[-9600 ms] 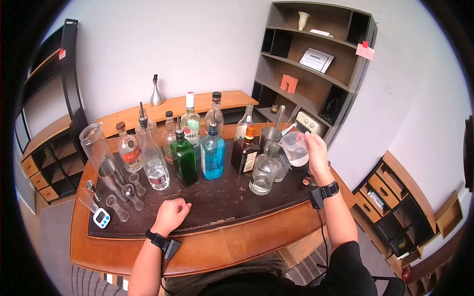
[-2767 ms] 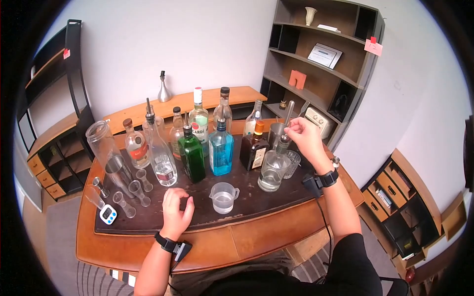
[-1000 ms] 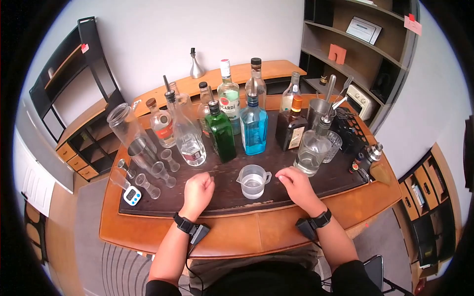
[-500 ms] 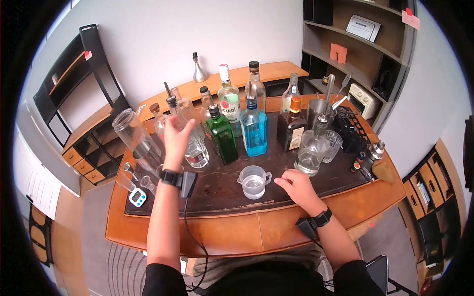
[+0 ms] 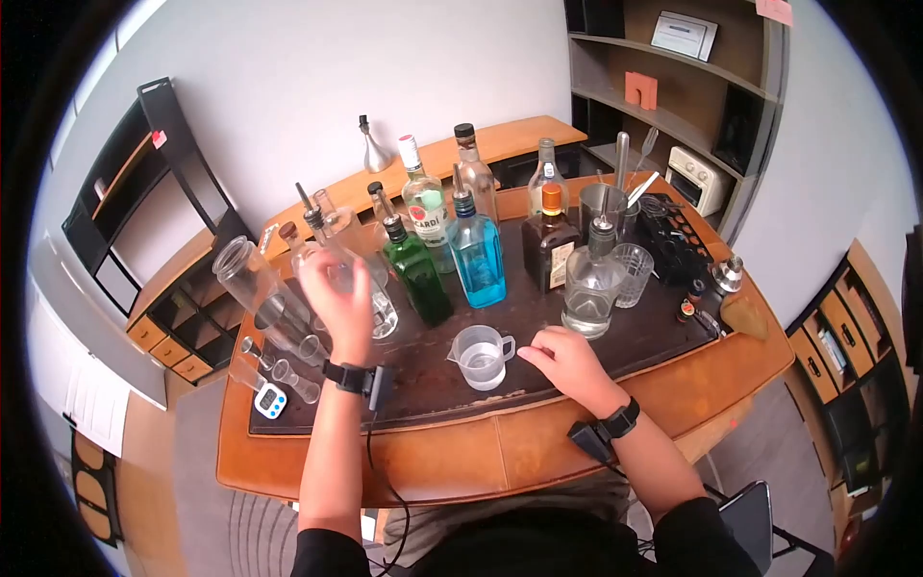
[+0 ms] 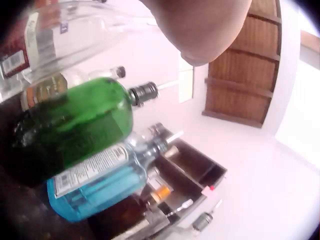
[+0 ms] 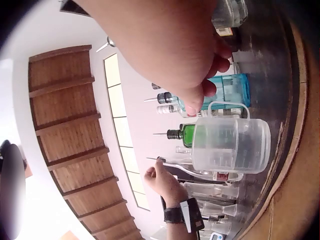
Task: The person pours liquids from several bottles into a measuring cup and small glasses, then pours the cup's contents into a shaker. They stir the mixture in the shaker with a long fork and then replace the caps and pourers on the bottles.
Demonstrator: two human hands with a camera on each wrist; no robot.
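Note:
In the head view my left hand [image 5: 338, 300] is raised to the neck of a clear glass bottle [image 5: 383, 313] with a dark-collared metal pourer [image 5: 313, 217]. Fingers and thumb lie on either side of that neck, blurred; I cannot tell whether they grip it. The right wrist view has the left hand [image 7: 164, 186] right at this pourer. My right hand [image 5: 569, 361] rests on the table, fingers loosely curled and holding nothing. Its thumb is close to the handle of a clear plastic measuring jug [image 7: 227, 145], part filled with clear liquid, standing upright.
A green bottle [image 5: 417, 274], a blue bottle [image 5: 478, 264] and several others stand behind the jug. At left are small glass jiggers [image 5: 296, 382], a timer [image 5: 271, 401] and a tall cylinder [image 5: 252, 274]. A clear spouted bottle [image 5: 591, 293] and a cut tumbler [image 5: 632, 279] stand right.
Earlier my right hand held the jug tilted over a clear vessel; the jug then stood on the table. That hand touched a pourer, then came down. My left hand has risen to the clear bottle's neck.

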